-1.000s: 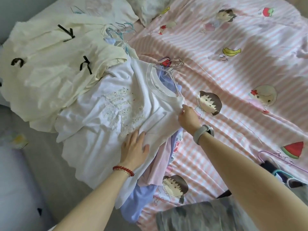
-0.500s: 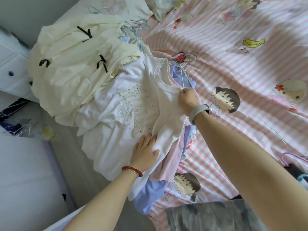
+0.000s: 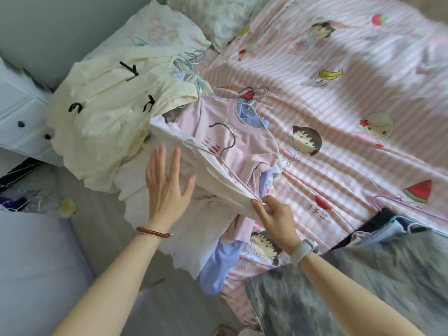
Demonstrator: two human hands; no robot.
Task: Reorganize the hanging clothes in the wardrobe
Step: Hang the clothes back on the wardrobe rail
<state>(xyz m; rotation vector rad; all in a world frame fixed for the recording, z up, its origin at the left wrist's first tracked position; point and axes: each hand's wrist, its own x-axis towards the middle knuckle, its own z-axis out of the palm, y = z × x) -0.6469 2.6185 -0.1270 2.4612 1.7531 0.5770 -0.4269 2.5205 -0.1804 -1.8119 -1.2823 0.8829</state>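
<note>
A pile of clothes on hangers lies at the bed's left edge. My right hand [image 3: 274, 215] pinches the shoulder edge of a white T-shirt [image 3: 194, 209], folded over toward the left. My left hand [image 3: 167, 185] hovers flat with spread fingers over that white shirt. A pink T-shirt [image 3: 244, 151] with a dark line drawing lies uncovered beneath, on a wire hanger [image 3: 254, 98]. A lilac garment [image 3: 218, 265] hangs off the bed under it. A cream garment with black bows [image 3: 104, 112] lies to the left.
The bed has a pink striped cartoon sheet [image 3: 339, 146]. A purple hanger [image 3: 383, 202] and dark clothes [image 3: 388, 226] lie at the right. A grey garment [image 3: 327, 299] sits near me. A white drawer unit [image 3: 21, 117] stands at the left, with clutter on the floor [image 3: 48, 202].
My right hand has pulled the white T-shirt's shoulder down and left, flipping it off the pink shirt. My left hand has lifted off the fabric and opened flat.
</note>
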